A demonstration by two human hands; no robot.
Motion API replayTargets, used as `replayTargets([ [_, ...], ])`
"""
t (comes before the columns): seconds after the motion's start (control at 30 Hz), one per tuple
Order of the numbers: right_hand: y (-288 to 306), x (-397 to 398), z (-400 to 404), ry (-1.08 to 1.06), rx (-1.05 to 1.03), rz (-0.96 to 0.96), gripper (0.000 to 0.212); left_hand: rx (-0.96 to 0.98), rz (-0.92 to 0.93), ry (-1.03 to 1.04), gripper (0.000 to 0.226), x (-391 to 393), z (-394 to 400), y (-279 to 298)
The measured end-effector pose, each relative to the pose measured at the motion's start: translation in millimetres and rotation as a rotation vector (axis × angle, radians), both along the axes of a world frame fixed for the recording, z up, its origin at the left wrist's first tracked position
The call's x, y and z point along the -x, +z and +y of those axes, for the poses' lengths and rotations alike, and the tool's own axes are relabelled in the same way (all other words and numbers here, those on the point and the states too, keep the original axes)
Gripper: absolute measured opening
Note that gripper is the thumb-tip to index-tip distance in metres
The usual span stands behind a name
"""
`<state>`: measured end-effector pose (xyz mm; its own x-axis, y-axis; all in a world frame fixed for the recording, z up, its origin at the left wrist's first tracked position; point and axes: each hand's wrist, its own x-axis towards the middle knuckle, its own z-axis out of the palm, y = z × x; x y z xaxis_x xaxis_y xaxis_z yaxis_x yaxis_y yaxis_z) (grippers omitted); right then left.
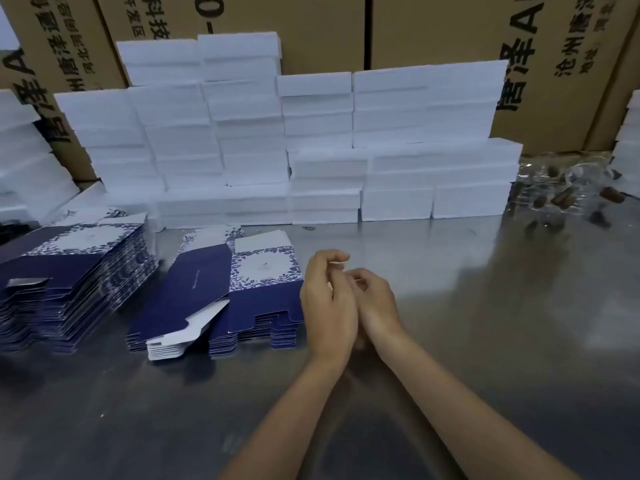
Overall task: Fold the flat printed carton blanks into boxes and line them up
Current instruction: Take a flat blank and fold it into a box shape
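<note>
At the far left of the steel tabletop [485, 306] sits a tall stack of flat carton blanks [79, 271], navy with a blue-and-white floral panel. Just right of it lie two lower stacks, one [194, 289] turned at an angle with white tabs showing, the other [263, 292] lying square beside it. Next come the hands (both bare, pressed together over the tabletop): the left hand [327, 303] has its fingers curled, the right hand [375, 303] curls against it, and neither grips a carton. Behind, white boxes [311, 150] are stacked in rows against brown shipping cartons [433, 29], and clear wrappers with dark pieces [568, 192] lie at far right.
</note>
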<state>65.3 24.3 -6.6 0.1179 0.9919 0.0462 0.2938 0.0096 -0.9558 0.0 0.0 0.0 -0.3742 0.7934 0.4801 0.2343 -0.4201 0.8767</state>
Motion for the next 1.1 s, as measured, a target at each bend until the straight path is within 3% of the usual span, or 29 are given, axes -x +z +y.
replayTargets([
  [0.2,0,35,17,0.15,0.016,-0.595,0.024,-0.096,0.029,0.082,0.028,19,3,9],
  [0.4,1,53,6,0.02,-0.115,-0.567,0.019,-0.145,0.092,0.109,0.028,40,3,21],
  [0.47,7,53,3,-0.041,-0.128,-0.359,0.011,-0.156,0.107,0.131,0.028,48,3,27],
  [0.57,27,47,3,0.018,-0.11,0.26,0.011,-0.197,0.113,0.198,0.027,62,1,41],
  [0.63,43,36,3,0.067,-0.122,0.481,0.014,-0.212,0.104,0.241,0.028,71,-3,51],
  [0.77,61,-4,-7,0.065,-0.203,0.629,0.018,-0.214,0.129,0.354,0.032,89,-8,65],
  [0.83,62,-33,-14,0.001,-0.237,0.728,0.019,-0.125,0.137,0.391,0.037,94,-8,65],
  [0.9,60,-61,-21,-0.038,-0.235,0.862,0.02,0.068,-0.017,0.222,0.045,92,-11,60],
  [1.0,49,-89,-33,-0.03,-0.152,0.915,0.033,0.29,-0.314,-0.238,0.064,76,-20,52],
  [1.1,32,-103,-42,0.047,-0.071,0.906,0.048,0.249,-0.249,-0.355,0.068,58,-22,36],
])
